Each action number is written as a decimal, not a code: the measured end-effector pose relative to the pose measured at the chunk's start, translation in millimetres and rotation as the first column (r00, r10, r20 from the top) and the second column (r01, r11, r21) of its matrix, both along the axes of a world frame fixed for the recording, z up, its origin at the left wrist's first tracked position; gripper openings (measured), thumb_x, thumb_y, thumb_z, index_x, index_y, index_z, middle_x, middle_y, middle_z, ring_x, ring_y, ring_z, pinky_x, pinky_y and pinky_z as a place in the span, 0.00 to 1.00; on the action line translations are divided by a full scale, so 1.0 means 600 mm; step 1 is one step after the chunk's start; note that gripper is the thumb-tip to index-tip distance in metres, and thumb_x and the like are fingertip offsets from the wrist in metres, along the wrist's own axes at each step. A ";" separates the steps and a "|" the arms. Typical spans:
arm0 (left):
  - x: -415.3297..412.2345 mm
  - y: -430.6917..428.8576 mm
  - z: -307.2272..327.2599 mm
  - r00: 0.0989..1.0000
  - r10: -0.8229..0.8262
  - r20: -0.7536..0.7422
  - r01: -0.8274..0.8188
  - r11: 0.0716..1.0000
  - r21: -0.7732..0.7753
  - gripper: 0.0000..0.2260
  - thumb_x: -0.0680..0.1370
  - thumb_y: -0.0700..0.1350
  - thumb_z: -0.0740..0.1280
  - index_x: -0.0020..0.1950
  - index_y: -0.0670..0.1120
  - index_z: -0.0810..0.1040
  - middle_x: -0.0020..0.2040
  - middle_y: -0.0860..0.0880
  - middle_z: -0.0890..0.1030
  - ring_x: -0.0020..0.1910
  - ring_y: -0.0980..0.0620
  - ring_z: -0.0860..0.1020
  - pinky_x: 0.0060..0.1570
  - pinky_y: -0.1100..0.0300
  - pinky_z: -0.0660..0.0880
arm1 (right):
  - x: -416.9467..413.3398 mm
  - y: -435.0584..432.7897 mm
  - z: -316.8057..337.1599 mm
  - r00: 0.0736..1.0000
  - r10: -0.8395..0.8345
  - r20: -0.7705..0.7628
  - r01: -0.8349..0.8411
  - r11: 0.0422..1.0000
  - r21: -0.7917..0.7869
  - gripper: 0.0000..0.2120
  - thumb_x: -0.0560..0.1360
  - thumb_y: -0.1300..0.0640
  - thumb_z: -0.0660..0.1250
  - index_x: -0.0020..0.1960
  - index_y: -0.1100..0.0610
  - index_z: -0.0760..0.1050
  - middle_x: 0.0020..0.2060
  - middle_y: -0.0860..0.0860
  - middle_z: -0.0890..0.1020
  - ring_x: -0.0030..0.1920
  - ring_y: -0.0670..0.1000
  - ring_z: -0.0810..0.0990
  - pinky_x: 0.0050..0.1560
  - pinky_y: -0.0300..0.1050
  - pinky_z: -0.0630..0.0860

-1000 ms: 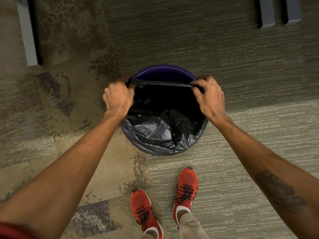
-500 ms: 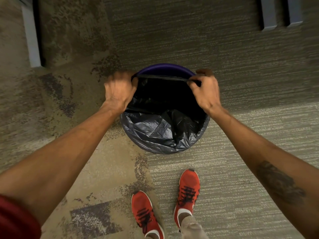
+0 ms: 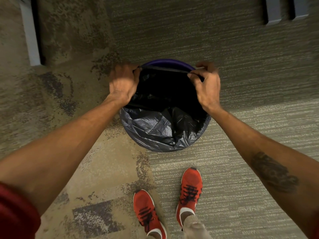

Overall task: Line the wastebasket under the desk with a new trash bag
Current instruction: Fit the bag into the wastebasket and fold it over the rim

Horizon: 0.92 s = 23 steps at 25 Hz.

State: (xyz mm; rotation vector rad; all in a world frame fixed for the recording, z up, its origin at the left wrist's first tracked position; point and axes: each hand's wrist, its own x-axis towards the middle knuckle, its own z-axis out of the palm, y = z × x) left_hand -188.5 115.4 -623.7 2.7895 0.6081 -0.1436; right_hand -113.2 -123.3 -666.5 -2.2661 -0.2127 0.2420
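Nearest the camera, two red shoes are standing on the patterned carpet, toes pointing at the work. Just beyond them, the wastebasket is sitting out on the open floor, and the black trash bag is already draping over its near rim, folded down the outside in glossy, crinkled grey-black sheets. That near side looks seated, which I'd say is why both arms are reaching past it.

Further on, the left hand is closing on the bag's hem at the left of the rim, and the right hand is pinching the hem at the right. Between them the hem is stretching taut as a straight dark band, lying just short of the far rim. Holding it wide and tight like that is, by my reading, what lets it hook over the last edge.

Beyond the band, a sliver of purple rim is showing bare. The bag's inside is reading as plain black. Farther off, pale furniture legs are standing on the carpet.
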 end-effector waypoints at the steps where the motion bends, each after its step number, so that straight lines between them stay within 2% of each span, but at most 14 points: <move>1: 0.005 0.005 -0.003 0.999 -0.037 0.027 0.038 0.999 -0.015 0.15 0.83 0.49 0.59 0.59 0.44 0.82 0.55 0.38 0.84 0.54 0.35 0.80 0.51 0.46 0.76 | -0.001 0.001 0.000 1.000 -0.019 0.009 0.019 1.000 0.013 0.10 0.76 0.54 0.70 0.51 0.57 0.87 0.57 0.48 0.82 0.57 0.48 0.80 0.57 0.36 0.74; 3: 0.018 0.014 -0.013 0.997 -0.058 0.046 0.063 0.991 -0.116 0.14 0.82 0.49 0.61 0.59 0.46 0.83 0.55 0.40 0.85 0.54 0.37 0.81 0.52 0.47 0.78 | -0.002 0.005 0.001 0.998 -0.064 -0.012 0.065 0.995 0.073 0.09 0.77 0.55 0.69 0.51 0.56 0.87 0.50 0.45 0.85 0.50 0.44 0.82 0.54 0.38 0.78; 5: 0.032 0.013 -0.030 0.997 0.045 0.057 -0.027 0.958 -0.286 0.13 0.82 0.47 0.64 0.61 0.46 0.83 0.57 0.42 0.85 0.57 0.42 0.82 0.57 0.50 0.77 | 0.000 0.009 0.003 0.994 -0.104 -0.037 0.108 0.989 0.102 0.09 0.77 0.55 0.69 0.52 0.55 0.86 0.47 0.45 0.87 0.47 0.43 0.84 0.52 0.36 0.79; 6: 0.038 0.008 -0.038 0.985 0.164 0.055 -0.129 0.911 -0.392 0.13 0.81 0.46 0.65 0.62 0.45 0.83 0.59 0.43 0.85 0.58 0.45 0.82 0.59 0.55 0.76 | 0.003 0.009 0.004 0.992 -0.119 -0.047 0.124 0.987 0.107 0.09 0.77 0.55 0.70 0.52 0.55 0.87 0.47 0.46 0.87 0.46 0.44 0.84 0.52 0.34 0.78; 8: 0.042 0.001 -0.052 0.915 0.403 0.006 -0.327 0.752 -0.573 0.13 0.80 0.46 0.69 0.62 0.44 0.83 0.59 0.45 0.84 0.58 0.52 0.81 0.59 0.65 0.74 | 0.006 0.008 0.007 0.987 -0.142 -0.074 0.150 0.981 0.121 0.09 0.77 0.54 0.71 0.52 0.55 0.87 0.45 0.44 0.86 0.44 0.40 0.83 0.50 0.28 0.74; 9: 0.042 0.000 -0.057 0.883 0.469 -0.007 -0.374 0.695 -0.613 0.13 0.79 0.47 0.70 0.62 0.44 0.83 0.59 0.46 0.85 0.57 0.54 0.81 0.55 0.70 0.73 | 0.007 0.007 0.008 0.983 -0.156 -0.095 0.168 0.977 0.132 0.09 0.76 0.53 0.71 0.51 0.54 0.87 0.43 0.42 0.85 0.43 0.37 0.81 0.48 0.25 0.72; 11: 0.043 0.001 -0.064 0.854 0.520 -0.012 -0.406 0.651 -0.641 0.14 0.77 0.48 0.72 0.60 0.44 0.84 0.58 0.47 0.85 0.54 0.57 0.80 0.50 0.76 0.71 | 0.013 0.007 0.011 0.969 -0.196 -0.152 0.218 0.965 0.148 0.09 0.76 0.51 0.71 0.50 0.53 0.87 0.41 0.40 0.84 0.44 0.36 0.81 0.47 0.24 0.71; 13: 0.046 -0.001 -0.065 0.842 0.540 -0.009 -0.415 0.636 -0.651 0.14 0.76 0.49 0.73 0.59 0.44 0.84 0.57 0.47 0.85 0.54 0.57 0.81 0.53 0.73 0.73 | 0.021 0.007 0.010 0.954 -0.227 -0.197 0.258 0.954 0.150 0.09 0.75 0.49 0.71 0.50 0.52 0.87 0.44 0.44 0.87 0.47 0.42 0.83 0.50 0.29 0.74; 15: 0.050 -0.003 -0.063 0.827 0.562 -0.007 -0.420 0.610 -0.672 0.14 0.76 0.48 0.73 0.59 0.43 0.85 0.56 0.46 0.86 0.56 0.54 0.82 0.61 0.63 0.75 | 0.026 0.011 0.009 0.944 -0.238 -0.227 0.277 0.948 0.159 0.10 0.74 0.48 0.71 0.50 0.52 0.87 0.46 0.46 0.88 0.49 0.44 0.84 0.51 0.33 0.76; 17: 0.054 0.001 -0.060 0.806 0.590 -0.047 -0.438 0.542 -0.718 0.13 0.75 0.48 0.74 0.58 0.44 0.85 0.56 0.47 0.86 0.56 0.52 0.83 0.63 0.58 0.76 | 0.031 0.013 0.007 0.930 -0.254 -0.267 0.305 0.937 0.170 0.10 0.74 0.48 0.72 0.49 0.51 0.87 0.45 0.46 0.88 0.48 0.44 0.84 0.52 0.36 0.78; 20: 0.060 0.017 -0.054 0.789 0.588 -0.177 -0.494 0.438 -0.751 0.12 0.72 0.51 0.76 0.53 0.48 0.87 0.54 0.49 0.86 0.53 0.52 0.83 0.57 0.58 0.79 | 0.044 0.014 0.001 0.890 -0.275 -0.363 0.362 0.911 0.198 0.07 0.73 0.49 0.75 0.45 0.52 0.87 0.40 0.46 0.87 0.42 0.43 0.84 0.49 0.40 0.80; 23: 0.066 0.033 -0.047 0.774 0.535 -0.338 -0.568 0.352 -0.744 0.10 0.70 0.54 0.76 0.48 0.51 0.87 0.49 0.50 0.87 0.46 0.50 0.84 0.48 0.58 0.79 | 0.054 0.017 0.001 0.798 -0.226 -0.558 0.455 0.834 0.313 0.06 0.74 0.57 0.76 0.38 0.53 0.84 0.33 0.47 0.85 0.33 0.45 0.82 0.39 0.41 0.80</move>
